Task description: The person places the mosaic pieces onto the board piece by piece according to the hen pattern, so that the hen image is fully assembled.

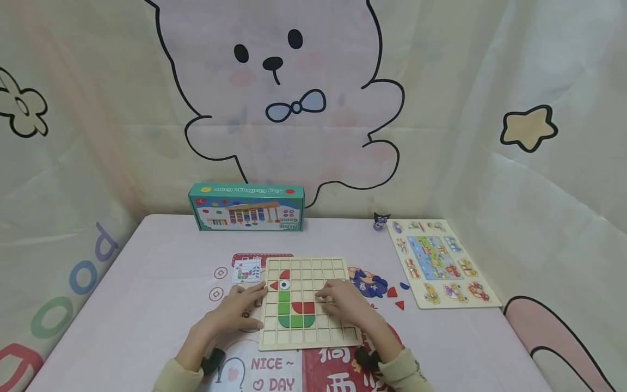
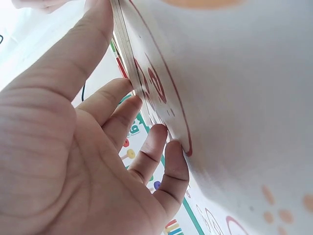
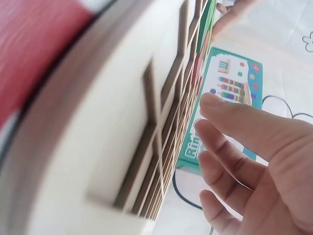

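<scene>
A pale wooden grid board [image 1: 338, 267] lies on the table, with red and green pieces set in its cells like a bird. These include a red beak triangle [image 1: 274, 285], an eye piece [image 1: 284, 284], green squares [image 1: 284, 295] and a red square [image 1: 308, 308]. Along the board's left edge rests my left hand [image 1: 230, 313], its thumb and fingertips touching the side. My right hand [image 1: 348, 302] hovers over the board's right half, right of the red square. In the right wrist view its fingers [image 3: 227, 152] are loosely bent, with nothing visible between them.
A pattern card [image 1: 247, 270] lies at the board's upper left. Loose red pieces [image 1: 392, 292] and a blue piece [image 1: 404, 286] lie to the right. Further back stand a game box [image 1: 247, 209] and a small figurine [image 1: 380, 221]. A picture puzzle board [image 1: 441, 261] lies far right.
</scene>
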Action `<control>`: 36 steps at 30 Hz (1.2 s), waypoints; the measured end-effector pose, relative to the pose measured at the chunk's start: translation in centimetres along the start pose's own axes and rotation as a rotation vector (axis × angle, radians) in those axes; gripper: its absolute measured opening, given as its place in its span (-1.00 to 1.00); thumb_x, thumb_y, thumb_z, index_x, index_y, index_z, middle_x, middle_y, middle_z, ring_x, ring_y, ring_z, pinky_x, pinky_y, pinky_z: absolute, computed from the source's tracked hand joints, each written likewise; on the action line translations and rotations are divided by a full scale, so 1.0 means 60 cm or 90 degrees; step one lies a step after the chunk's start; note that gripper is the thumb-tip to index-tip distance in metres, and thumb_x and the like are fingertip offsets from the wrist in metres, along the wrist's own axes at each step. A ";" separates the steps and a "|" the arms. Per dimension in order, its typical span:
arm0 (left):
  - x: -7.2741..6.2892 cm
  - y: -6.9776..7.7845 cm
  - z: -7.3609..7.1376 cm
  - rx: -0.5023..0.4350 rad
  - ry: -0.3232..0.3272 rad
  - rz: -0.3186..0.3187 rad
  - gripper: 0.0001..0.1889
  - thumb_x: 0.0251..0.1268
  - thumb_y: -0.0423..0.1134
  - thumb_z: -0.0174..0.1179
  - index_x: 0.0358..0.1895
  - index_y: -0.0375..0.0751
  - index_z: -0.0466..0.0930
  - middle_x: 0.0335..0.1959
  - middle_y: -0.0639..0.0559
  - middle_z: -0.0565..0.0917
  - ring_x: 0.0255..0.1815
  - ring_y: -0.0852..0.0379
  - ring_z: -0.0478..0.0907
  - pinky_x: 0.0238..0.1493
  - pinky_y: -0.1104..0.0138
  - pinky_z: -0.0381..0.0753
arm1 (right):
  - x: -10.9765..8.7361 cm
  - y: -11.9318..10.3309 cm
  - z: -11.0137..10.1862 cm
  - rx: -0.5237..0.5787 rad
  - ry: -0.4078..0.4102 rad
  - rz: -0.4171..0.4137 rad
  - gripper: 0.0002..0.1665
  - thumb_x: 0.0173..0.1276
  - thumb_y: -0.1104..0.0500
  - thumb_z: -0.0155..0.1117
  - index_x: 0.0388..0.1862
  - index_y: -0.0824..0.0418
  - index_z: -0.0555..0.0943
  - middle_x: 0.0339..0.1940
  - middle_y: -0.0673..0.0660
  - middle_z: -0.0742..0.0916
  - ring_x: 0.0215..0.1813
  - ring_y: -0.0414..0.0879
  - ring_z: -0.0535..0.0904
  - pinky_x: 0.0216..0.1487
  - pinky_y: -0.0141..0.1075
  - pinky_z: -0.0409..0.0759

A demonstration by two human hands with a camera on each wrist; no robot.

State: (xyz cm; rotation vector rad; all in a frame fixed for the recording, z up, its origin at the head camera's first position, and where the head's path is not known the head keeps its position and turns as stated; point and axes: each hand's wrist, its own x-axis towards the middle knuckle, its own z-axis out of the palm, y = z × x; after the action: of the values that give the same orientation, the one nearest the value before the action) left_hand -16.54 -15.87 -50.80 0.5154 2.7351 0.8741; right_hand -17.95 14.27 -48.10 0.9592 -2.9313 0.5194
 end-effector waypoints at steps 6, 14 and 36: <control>0.000 0.000 0.001 0.001 0.001 0.001 -0.17 -0.15 0.07 0.40 0.33 0.06 0.33 0.42 0.18 0.21 -0.06 0.14 0.16 -0.18 0.25 0.28 | -0.015 0.022 -0.007 0.010 0.030 0.007 -0.71 0.12 0.16 0.37 -0.13 0.13 0.70 -0.29 -0.02 0.68 -0.31 -0.22 0.48 -0.30 -0.35 0.39; 0.000 0.000 0.002 0.006 0.006 0.013 -0.16 -0.16 0.08 0.40 0.32 0.03 0.33 0.42 0.15 0.22 -0.08 0.14 0.16 -0.18 0.24 0.28 | -0.039 0.062 -0.019 0.024 0.057 0.077 -0.73 0.12 0.15 0.36 -0.15 0.11 0.71 -0.20 0.01 0.70 -0.12 -0.07 0.58 -0.15 -0.18 0.51; -0.001 -0.003 0.003 -0.004 0.001 0.012 -0.17 -0.15 0.05 0.40 0.33 0.06 0.33 0.42 0.18 0.22 -0.07 0.13 0.16 -0.18 0.23 0.29 | -0.108 0.153 -0.058 -0.036 0.076 0.237 -0.67 0.02 0.04 0.45 -0.19 0.05 0.69 -0.38 -0.02 0.66 -0.39 -0.17 0.47 -0.36 -0.28 0.36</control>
State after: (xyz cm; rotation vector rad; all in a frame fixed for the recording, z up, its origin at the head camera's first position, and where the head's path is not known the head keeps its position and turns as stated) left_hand -16.49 -15.95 -51.04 0.5394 2.7325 0.8889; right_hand -18.26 26.03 -48.35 0.3605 -3.0023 0.4765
